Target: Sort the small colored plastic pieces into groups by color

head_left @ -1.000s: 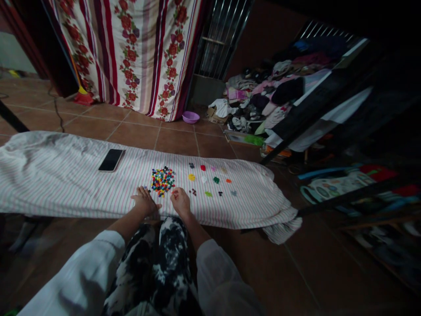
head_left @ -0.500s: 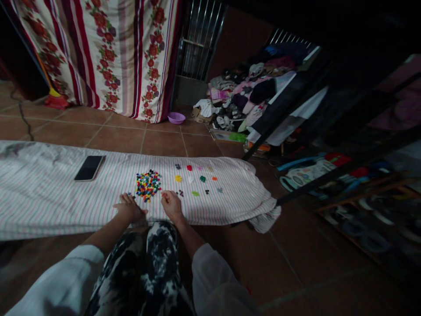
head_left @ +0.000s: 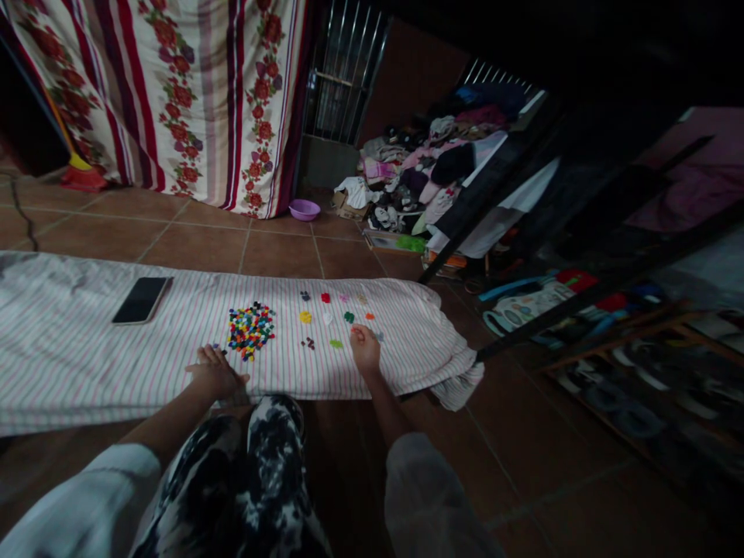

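Observation:
My left hand [head_left: 215, 373] lies on the striped cloth [head_left: 174, 349] with its fingers stretched out, just left of and below a heap of small multicoloured pieces [head_left: 251, 331]. A few dark pieces show near its fingertips. My right hand [head_left: 366, 353] is pinched above the cloth, and a small orange piece [head_left: 352, 328] seems to show at its fingertips. Around it are small groups sorted by colour: orange pieces [head_left: 370, 316], dark green pieces [head_left: 349, 317], light green pieces [head_left: 335, 343] and grey pieces [head_left: 380, 337], the last partly hidden by the hand.
More colour groups include yellow pieces [head_left: 305, 317], white pieces [head_left: 328, 318], red pieces [head_left: 325, 297] and brown pieces [head_left: 308, 343]. A phone [head_left: 142, 300] lies at the left. Beyond are a purple basin [head_left: 304, 209], piled clothes [head_left: 430, 163] and a dark slanting post [head_left: 459, 240].
My right hand has moved right, from beside the mixed heap to the colour groups, still pinched. My left hand stays resting on the cloth. The view has shifted slightly.

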{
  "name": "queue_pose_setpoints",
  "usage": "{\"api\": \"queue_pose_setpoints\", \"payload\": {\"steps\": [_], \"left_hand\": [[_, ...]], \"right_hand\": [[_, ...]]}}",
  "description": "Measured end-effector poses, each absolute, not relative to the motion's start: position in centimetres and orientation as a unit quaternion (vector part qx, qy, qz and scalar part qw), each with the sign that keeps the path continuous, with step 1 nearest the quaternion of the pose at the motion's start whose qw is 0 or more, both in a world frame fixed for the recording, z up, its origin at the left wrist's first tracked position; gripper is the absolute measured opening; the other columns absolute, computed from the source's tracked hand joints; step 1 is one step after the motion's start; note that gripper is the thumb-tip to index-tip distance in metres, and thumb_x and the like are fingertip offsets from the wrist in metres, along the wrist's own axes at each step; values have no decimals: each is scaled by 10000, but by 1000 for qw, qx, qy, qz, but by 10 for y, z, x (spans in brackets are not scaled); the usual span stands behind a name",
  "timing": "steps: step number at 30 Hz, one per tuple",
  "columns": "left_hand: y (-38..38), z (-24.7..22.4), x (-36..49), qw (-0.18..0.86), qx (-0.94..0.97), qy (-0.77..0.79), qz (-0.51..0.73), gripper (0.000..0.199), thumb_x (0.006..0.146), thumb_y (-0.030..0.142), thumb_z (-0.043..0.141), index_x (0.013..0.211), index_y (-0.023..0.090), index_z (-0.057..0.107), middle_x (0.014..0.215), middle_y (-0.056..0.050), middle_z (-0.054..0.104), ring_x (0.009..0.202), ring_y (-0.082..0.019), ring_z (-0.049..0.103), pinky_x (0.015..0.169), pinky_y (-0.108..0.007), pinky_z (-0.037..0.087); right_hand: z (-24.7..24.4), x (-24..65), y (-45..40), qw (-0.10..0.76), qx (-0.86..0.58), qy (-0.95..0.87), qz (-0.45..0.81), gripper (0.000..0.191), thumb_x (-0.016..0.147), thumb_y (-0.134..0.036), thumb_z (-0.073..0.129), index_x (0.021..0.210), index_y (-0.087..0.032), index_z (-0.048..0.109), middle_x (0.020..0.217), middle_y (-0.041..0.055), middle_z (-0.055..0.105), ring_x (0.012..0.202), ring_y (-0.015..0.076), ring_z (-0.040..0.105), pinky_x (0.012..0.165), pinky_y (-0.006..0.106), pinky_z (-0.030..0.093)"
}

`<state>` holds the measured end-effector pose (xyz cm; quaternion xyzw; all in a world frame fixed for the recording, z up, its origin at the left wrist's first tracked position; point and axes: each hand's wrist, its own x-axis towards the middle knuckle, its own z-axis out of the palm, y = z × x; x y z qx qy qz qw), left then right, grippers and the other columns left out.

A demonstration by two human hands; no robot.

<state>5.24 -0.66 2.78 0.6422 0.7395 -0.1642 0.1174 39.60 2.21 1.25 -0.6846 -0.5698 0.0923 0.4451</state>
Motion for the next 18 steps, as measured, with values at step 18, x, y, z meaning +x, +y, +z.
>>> {"api": "queue_pose_setpoints", "payload": {"steps": [18], "left_hand": [[-11, 35, 56, 90, 646, 731, -202, 938, 833, 644, 305, 1447, -53, 175, 1526, -322, 136, 1429, -441, 132, 992, -613, 343]], "right_hand": [[27, 471, 71, 174, -819, -547, 5, 295, 879, -175, 438, 1029, -178, 691, 965, 88, 678, 876, 173, 618, 745, 248, 416]]}}
